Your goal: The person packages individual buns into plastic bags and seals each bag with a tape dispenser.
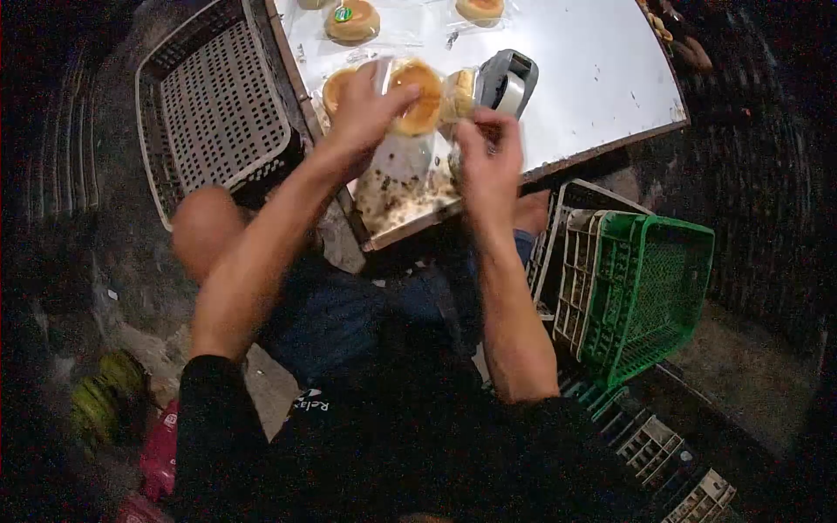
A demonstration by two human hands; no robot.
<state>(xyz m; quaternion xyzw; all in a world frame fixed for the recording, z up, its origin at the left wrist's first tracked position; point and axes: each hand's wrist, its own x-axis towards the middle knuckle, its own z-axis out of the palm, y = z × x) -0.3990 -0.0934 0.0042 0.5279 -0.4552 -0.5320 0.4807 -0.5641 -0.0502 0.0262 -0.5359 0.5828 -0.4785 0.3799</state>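
Bagged bun (417,98) in hand at worktop (593,78) edge, sealing incomplete.
Left grip (362,113) pinches bag; right grip (488,161) closed on its neck, tape dispenser (508,80) at 12 o'clock; finished buns (351,21) lie beyond.

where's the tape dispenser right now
In the head view the tape dispenser sits on the white table, just above the right hand and right of the bagged bun.

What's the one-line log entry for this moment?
left hand: grips bagged bun | right hand: pinches bag end beside tape dispenser | table: more bagged buns | green crate: right, on floor
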